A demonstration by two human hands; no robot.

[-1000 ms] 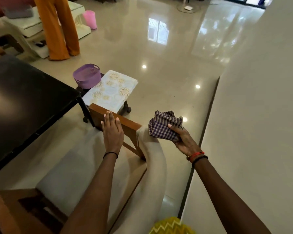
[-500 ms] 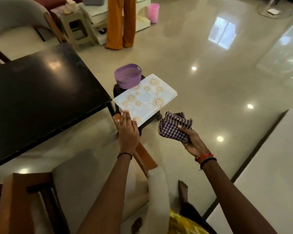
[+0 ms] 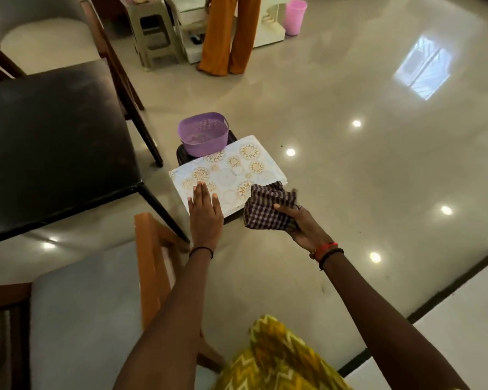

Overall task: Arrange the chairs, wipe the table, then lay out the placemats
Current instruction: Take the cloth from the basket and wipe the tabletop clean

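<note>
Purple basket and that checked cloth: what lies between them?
In the head view, a white placemat with gold circle patterns stretches between the purple basket and the checked cloth held in the right hand.

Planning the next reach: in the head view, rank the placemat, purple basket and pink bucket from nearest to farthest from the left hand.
From the left hand:
1. Placemat, right at its fingertips.
2. Purple basket, just beyond the placemat.
3. Pink bucket, far across the floor, to the right.
</note>
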